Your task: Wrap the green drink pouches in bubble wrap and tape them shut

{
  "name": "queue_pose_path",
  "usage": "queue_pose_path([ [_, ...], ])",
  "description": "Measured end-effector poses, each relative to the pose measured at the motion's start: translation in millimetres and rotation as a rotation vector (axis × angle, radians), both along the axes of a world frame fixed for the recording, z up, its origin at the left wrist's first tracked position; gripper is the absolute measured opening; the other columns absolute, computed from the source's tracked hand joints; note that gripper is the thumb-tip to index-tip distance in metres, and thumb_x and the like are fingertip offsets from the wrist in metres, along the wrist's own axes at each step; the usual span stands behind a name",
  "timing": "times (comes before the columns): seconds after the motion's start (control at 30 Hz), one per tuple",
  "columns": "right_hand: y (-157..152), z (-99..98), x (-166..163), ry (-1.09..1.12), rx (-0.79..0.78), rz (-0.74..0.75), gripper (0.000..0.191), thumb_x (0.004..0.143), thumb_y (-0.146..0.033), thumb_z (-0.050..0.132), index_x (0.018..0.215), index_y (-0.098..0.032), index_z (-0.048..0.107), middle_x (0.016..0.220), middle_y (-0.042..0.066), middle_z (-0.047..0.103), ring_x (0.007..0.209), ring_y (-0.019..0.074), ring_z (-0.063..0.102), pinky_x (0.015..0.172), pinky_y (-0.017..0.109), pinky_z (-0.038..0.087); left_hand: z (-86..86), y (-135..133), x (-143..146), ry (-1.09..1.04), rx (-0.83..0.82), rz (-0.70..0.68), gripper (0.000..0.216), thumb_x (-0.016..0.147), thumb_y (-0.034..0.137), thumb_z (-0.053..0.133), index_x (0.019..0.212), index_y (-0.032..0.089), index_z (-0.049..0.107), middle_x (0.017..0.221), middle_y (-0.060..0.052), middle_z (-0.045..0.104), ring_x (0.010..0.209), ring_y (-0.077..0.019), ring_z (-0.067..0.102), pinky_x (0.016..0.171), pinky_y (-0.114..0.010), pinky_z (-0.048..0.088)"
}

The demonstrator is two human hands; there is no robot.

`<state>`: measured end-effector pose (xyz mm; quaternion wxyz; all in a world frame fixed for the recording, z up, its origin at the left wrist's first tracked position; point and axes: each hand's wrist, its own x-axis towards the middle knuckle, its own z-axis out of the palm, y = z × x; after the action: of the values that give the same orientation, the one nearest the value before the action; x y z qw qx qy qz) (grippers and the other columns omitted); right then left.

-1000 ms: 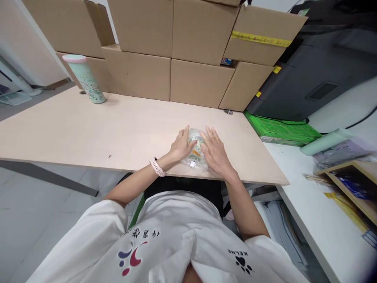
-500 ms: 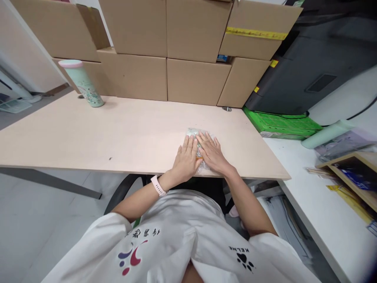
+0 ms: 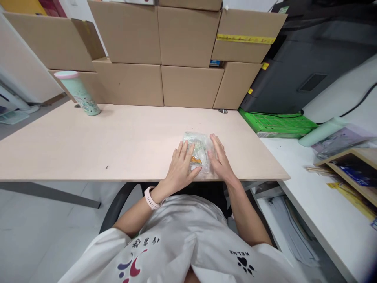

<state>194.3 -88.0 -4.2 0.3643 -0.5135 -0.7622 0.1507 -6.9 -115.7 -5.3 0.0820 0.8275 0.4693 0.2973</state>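
A clear bubble-wrap packet [image 3: 198, 145] lies flat near the front edge of the wooden table [image 3: 138, 145]. Something pale green and an orange patch show through the plastic, too blurred to name. My left hand [image 3: 181, 165] rests over the packet's left side, fingers outstretched and thumb spread along its lower part. At the packet's right edge is my right hand [image 3: 220, 159], turned partly on its side with the fingers extended. Neither hand is closed around anything.
Cardboard boxes [image 3: 132, 84] are stacked along the table's back. A mint tumbler [image 3: 81, 94] stands at the back left. On the right are a green crate [image 3: 279, 124], a large dark grey machine [image 3: 306, 67] and a white side desk [image 3: 273, 151] with a wooden organizer [image 3: 353, 169].
My hands have moved apart: the right has shifted to the packet's right edge and the left slightly leftward, uncovering more of the packet. The view has tilted up a little.
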Motion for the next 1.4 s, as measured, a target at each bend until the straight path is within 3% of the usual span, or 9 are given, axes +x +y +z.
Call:
queue_pose_path([
  [0.2,-30,7.2,14,0.145,0.106,-0.173,0.058,0.101,-0.052,0.033,0.155,-0.031,0.031,0.158,0.007,0.039,0.147,0.0273,0.034,0.119,0.052,0.033,25.1,-6,-15,-0.115,0.04,-0.042,0.065,0.093,0.041,0.056,0.151,0.022,0.034,0.164,-0.015,0.027,0.155,-0.0312,0.018,0.123,-0.055,0.028],
  [0.33,-42,5.7,14,0.256,0.128,-0.242,0.041,0.1,-0.049,0.042,0.127,-0.025,0.062,0.12,0.013,0.066,0.111,0.028,0.063,0.096,0.049,0.053,31.8,1,-11,-0.046,0.11,-0.062,0.047,0.092,0.019,0.052,0.139,0.02,0.052,0.156,-0.014,0.041,0.15,-0.0304,0.03,0.12,-0.051,0.035],
  [0.4,-43,5.2,9,0.262,0.14,-0.216,0.037,0.099,-0.047,0.045,0.119,-0.025,0.066,0.111,0.012,0.068,0.096,0.0262,0.066,0.085,0.047,0.056,32.5,9,-6,0.067,0.12,-0.081,0.047,0.088,0.011,0.051,0.134,0.021,0.058,0.154,-0.013,0.045,0.148,-0.0318,0.034,0.118,-0.051,0.037],
  [0.53,-40,5.6,-5,0.182,0.134,-0.08,0.036,0.098,-0.042,0.047,0.129,-0.029,0.061,0.131,0.011,0.061,0.088,0.023,0.066,0.078,0.042,0.058,30.3,22,7,0.24,0.104,-0.113,0.051,0.088,0.009,0.054,0.136,0.025,0.058,0.152,-0.01,0.049,0.145,-0.0323,0.042,0.117,-0.049,0.041],
  [0.67,-30,-0.9,-9,0.08,0.075,-0.183,0.04,0.096,-0.042,0.05,0.131,-0.025,0.058,0.133,0.013,0.06,0.081,0.0223,0.065,0.082,0.045,0.056,22.8,27,16,0.272,0.093,-0.068,0.043,0.09,0.013,0.056,0.133,0.02,0.061,0.15,-0.014,0.051,0.142,-0.0329,0.046,0.117,-0.051,0.042],
  [0.8,-21,-10.9,-6,0.197,0.049,-0.237,0.038,0.093,-0.037,0.051,0.125,-0.02,0.061,0.11,0.012,0.066,0.076,0.0211,0.063,0.079,0.043,0.056,12.5,28,15,0.082,0.078,0.011,0.04,0.09,0.007,0.051,0.126,0.018,0.064,0.144,-0.014,0.058,0.134,-0.0297,0.056,0.113,-0.049,0.047],
  [0.93,-20,-9.9,-11,0.423,0.032,-0.24,0.037,0.091,-0.033,0.052,0.125,-0.02,0.06,0.107,0.01,0.064,0.067,0.0158,0.059,0.068,0.035,0.057,3.9,23,-1,-0.43,0.034,0.175,0.039,0.098,0.016,0.042,0.132,0.024,0.058,0.127,-0.01,0.07,0.116,-0.0253,0.069,0.095,-0.044,0.06],
  [1.17,-28,15.9,-38,0.406,0.203,-0.166,0.027,0.092,-0.022,0.049,0.113,-0.025,0.065,0.104,0.007,0.066,0.09,0.0198,0.065,0.078,0.035,0.058,-20.4,-2,-32,-0.956,-0.012,0.313,0.058,0.095,0.02,0.05,0.148,0.034,0.033,0.152,-0.01,0.049,0.144,-0.0256,0.045,0.083,-0.038,0.063],
  [1.4,-32,45.1,-54,0.231,0.451,-0.135,0.035,0.094,-0.013,0.041,0.114,-0.026,0.066,0.103,0.007,0.067,0.095,0.0207,0.066,0.081,0.036,0.057,-31.5,-23,-42,-0.785,0.066,0.371,0.081,0.089,0.029,0.063,0.157,0.031,0.019,0.163,-0.013,0.029,0.149,-0.033,0.036,0.11,-0.046,0.049],
])
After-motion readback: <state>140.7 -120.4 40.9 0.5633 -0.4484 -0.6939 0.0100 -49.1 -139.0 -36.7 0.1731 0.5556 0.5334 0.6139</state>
